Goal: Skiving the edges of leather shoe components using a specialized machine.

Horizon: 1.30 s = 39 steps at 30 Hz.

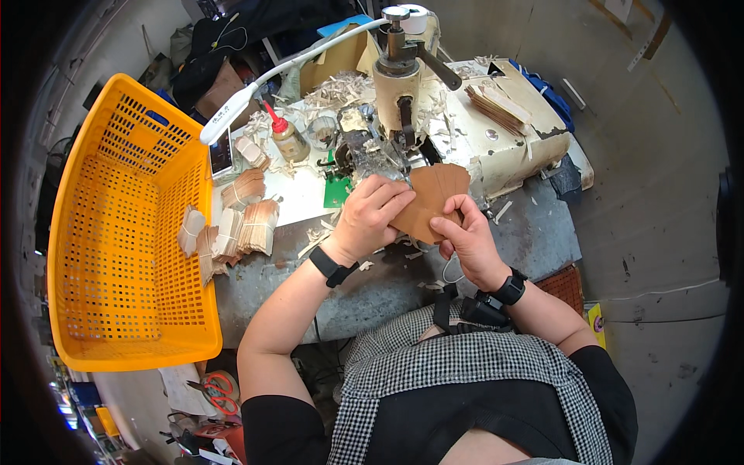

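**Both hands hold a brown leather piece at the machine**

The left hand (pixel 370 217) clenches its fingers (pixel 387 194) over the upper left edge of the flat brown leather piece (pixel 431 198), while the right hand (pixel 467 236) pinches the lower right edge between thumb and fingers (pixel 449 226). The piece lies between the two hands, its long axis running from lower left to upper right, the far end pointing toward the cream machine (pixel 434 116). It hovers above the worktop (pixel 535 232) front edge. Tied bundles (pixel 248 221) sit toward the left edge, beside an orange basket (pixel 124 225); bare room lies right.
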Motion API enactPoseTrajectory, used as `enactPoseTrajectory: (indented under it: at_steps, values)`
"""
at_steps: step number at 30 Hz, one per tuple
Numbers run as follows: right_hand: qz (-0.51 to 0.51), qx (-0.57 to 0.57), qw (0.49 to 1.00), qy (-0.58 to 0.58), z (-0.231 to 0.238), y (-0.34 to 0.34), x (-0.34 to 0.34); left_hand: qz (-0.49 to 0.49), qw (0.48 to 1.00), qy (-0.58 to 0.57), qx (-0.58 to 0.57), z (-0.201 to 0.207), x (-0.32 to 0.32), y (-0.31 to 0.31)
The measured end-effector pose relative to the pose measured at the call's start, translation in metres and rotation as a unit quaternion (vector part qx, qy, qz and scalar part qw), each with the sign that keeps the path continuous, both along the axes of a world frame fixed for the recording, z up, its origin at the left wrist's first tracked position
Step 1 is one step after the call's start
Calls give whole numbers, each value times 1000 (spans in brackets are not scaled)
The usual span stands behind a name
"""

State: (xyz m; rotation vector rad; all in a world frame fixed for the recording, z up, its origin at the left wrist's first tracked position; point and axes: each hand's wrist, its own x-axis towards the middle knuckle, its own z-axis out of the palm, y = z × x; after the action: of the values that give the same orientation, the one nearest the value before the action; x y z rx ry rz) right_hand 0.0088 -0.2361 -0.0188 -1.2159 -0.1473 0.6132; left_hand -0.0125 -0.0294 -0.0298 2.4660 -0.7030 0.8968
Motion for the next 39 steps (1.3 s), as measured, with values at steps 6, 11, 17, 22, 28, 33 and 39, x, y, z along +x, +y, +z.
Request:
enactPoseTrajectory:
  at_steps: [6,11,17,22,28,33,39]
  values:
    - [-10,9,1000,8,-1,2,0,-1,1000,0,0,-1,0,0]
    - [2,-2,1000,-1,0,0,0,1,1000,3,-1,0,-1,-1]
    - [5,0,1000,-2,-2,-1,1,12,1000,-2,0,1,-1,-2]
    - [4,-2,1000,-3,-4,-2,1,14,1000,-10,-2,0,0,-3]
    - [5,-1,1000,2,-4,-2,1,19,1000,-13,-8,-3,0,-3]
    - [-10,10,1000,9,-4,0,1,9,1000,-9,-19,-2,-1,-4]
    - [-11,6,1000,11,-4,0,0,13,1000,-16,-23,-5,-1,-5]
